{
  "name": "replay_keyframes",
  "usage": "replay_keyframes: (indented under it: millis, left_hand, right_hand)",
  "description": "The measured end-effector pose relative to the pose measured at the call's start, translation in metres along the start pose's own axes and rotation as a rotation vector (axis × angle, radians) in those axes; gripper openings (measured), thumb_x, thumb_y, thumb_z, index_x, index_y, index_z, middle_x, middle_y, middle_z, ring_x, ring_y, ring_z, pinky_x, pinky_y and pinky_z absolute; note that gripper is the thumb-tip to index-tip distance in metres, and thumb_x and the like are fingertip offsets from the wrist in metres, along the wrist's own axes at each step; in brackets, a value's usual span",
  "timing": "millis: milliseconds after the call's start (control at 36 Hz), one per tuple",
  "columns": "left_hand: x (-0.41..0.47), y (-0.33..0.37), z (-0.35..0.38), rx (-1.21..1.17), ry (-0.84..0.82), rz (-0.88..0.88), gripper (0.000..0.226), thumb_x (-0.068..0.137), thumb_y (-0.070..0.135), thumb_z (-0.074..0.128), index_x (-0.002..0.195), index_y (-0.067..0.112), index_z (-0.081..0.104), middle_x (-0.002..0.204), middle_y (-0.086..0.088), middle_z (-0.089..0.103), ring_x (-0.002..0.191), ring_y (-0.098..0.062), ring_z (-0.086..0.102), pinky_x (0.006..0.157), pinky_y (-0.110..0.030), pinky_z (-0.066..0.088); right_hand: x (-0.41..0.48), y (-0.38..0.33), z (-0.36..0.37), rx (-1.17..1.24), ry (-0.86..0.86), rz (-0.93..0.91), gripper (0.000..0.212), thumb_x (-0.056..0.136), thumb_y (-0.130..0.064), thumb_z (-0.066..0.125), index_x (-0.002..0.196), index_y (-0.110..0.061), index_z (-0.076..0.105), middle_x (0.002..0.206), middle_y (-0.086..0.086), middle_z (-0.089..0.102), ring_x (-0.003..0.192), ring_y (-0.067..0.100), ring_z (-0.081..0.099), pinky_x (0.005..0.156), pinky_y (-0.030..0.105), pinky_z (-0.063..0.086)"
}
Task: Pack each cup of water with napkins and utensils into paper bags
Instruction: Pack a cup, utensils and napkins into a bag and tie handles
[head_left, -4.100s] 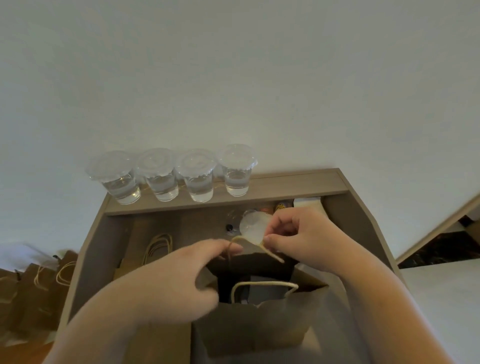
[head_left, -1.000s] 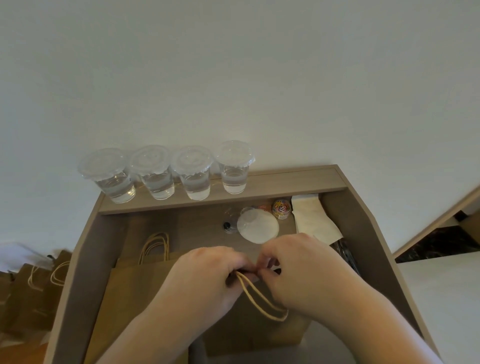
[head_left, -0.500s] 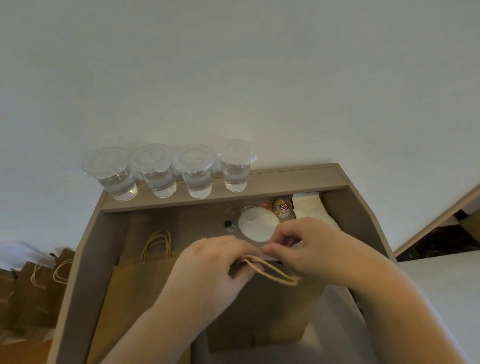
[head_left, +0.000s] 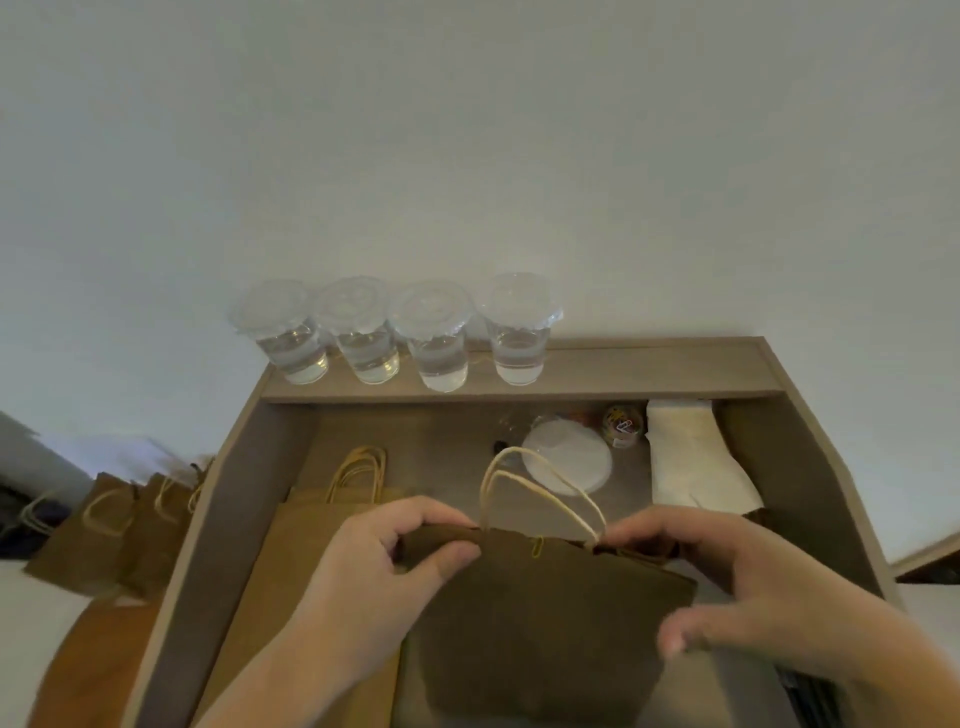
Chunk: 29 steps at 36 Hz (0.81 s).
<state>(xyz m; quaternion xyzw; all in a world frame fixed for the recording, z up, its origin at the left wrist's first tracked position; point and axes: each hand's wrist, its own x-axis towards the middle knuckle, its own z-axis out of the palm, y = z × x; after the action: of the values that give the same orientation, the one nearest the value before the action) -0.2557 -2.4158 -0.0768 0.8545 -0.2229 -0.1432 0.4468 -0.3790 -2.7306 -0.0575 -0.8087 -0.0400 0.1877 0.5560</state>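
The left hand (head_left: 379, 571) pinches the top edge of a brown paper bag (head_left: 545, 623) at its left corner, thumb in front and fingers curled over the back; the right hand (head_left: 753, 587) holds the same edge at the right corner with curled fingers, its thumb lower down and stretched towards the bag's front. The bag stands upright between the two hands in the sunken middle of the wooden bench (head_left: 649, 369), its mouth pressed flat; its two pale cord handles (head_left: 540, 483) rise in loops above the edge, between the hands.

Four cups of water (head_left: 436, 343) with clear lids stand in a row on the raised ledge at the back of the bench, against the wall (head_left: 467, 130); the three on the left touch or nearly touch, and the fourth stands slightly apart to the right. Below the ledge, behind the handles, a round white lid (head_left: 566, 462) faces up; whether a cup sits under it cannot be told. Just to its right is a small jar of coloured clips (head_left: 621, 426), and right of that a stack of white napkins (head_left: 691, 457) leans at the bench's right side.

Flat paper bags (head_left: 322, 551) lie stacked left of the held bag, under the left wrist, handles pointing to the ledge; more standing bags (head_left: 104, 530) sit off the bench's left side.
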Motion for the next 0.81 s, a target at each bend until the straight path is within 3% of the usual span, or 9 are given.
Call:
replay_keyframes:
  millis: [56,139,222,306,389,500,667,750,806]
  left_hand:
    - [-0.004,0.001,0.009,-0.034,0.071,-0.021,0.033,0.078,0.058,0.077,0.109,0.045,0.077,0.099,0.017,0.077,0.096,-0.007,0.071,0.079,-0.03,0.055]
    - [-0.01,0.009,0.015,-0.069,0.125,-0.028,0.035,0.076,0.059,0.076,0.107,0.042,0.077,0.099,0.014,0.077,0.095,-0.011,0.072,0.081,-0.041,0.06]
    - [-0.021,0.024,0.012,-0.058,0.198,0.013,0.029,0.078,0.056,0.075,0.103,0.042,0.077,0.098,0.015,0.077,0.094,-0.01,0.073,0.077,-0.034,0.062]
    - [-0.035,0.041,0.003,-0.073,0.26,0.029,0.021,0.078,0.05,0.079,0.098,0.042,0.077,0.095,0.016,0.077,0.091,-0.008,0.073,0.073,-0.024,0.06]
    - [-0.055,0.054,-0.013,-0.083,0.338,0.064,0.015,0.082,0.036,0.081,0.095,0.041,0.077,0.093,0.014,0.078,0.089,-0.009,0.073,0.073,-0.02,0.058]
    - [-0.094,0.059,-0.042,-0.108,0.441,0.089,0.017,0.082,0.043,0.085,0.096,0.041,0.076,0.092,0.017,0.076,0.087,-0.006,0.072,0.067,-0.012,0.056]
    - [-0.176,0.045,-0.102,-0.152,0.61,0.247,0.013,0.083,0.037,0.079,0.095,0.039,0.075,0.091,0.013,0.074,0.087,-0.012,0.071,0.07,-0.008,0.051]
    - [-0.229,0.029,-0.14,-0.157,0.699,0.244,0.014,0.083,0.036,0.081,0.095,0.039,0.075,0.091,0.012,0.076,0.089,-0.012,0.072,0.071,-0.008,0.052]
    - [-0.267,0.013,-0.167,-0.169,0.757,0.207,0.014,0.084,0.036,0.086,0.093,0.037,0.075,0.088,0.011,0.076,0.085,-0.009,0.072,0.069,-0.005,0.049]
  right_hand:
    - [0.005,0.01,-0.001,-0.133,0.044,-0.003,0.049,0.086,-0.055,0.083,0.132,-0.057,0.066,0.129,-0.022,0.069,0.122,0.0,0.064,0.103,0.033,0.056]
    - [0.014,0.008,-0.001,-0.132,0.173,-0.095,0.029,0.087,-0.05,0.075,0.116,-0.052,0.077,0.113,-0.011,0.073,0.109,0.011,0.069,0.091,0.036,0.058]
    - [0.017,-0.003,0.001,-0.005,0.25,-0.192,0.023,0.086,-0.04,0.077,0.107,-0.04,0.085,0.099,0.001,0.073,0.093,0.022,0.072,0.084,0.05,0.058]
    - [0.014,-0.017,0.007,0.033,0.302,-0.254,0.015,0.092,-0.041,0.081,0.106,-0.039,0.086,0.097,0.005,0.076,0.092,0.028,0.074,0.082,0.055,0.058]
    - [0.012,-0.038,0.021,-0.002,0.385,-0.306,0.029,0.082,-0.06,0.078,0.107,-0.047,0.084,0.102,0.003,0.08,0.098,0.028,0.076,0.087,0.047,0.06]
    - [0.004,-0.082,0.054,-0.026,0.447,-0.421,0.032,0.083,-0.074,0.074,0.106,-0.052,0.082,0.099,-0.009,0.082,0.092,0.012,0.078,0.081,0.024,0.063]
    - [-0.005,-0.162,0.136,-0.1,0.418,-0.513,0.033,0.084,-0.076,0.07,0.105,-0.053,0.082,0.093,-0.012,0.082,0.089,0.007,0.076,0.076,0.016,0.061]
    - [-0.004,-0.204,0.192,-0.109,0.369,-0.547,0.026,0.082,-0.068,0.075,0.099,-0.05,0.084,0.095,-0.013,0.082,0.09,0.007,0.079,0.077,0.029,0.064]
    - [0.003,-0.227,0.235,-0.145,0.319,-0.553,0.02,0.079,-0.062,0.075,0.096,-0.053,0.083,0.095,-0.015,0.082,0.09,0.004,0.078,0.076,0.024,0.062]
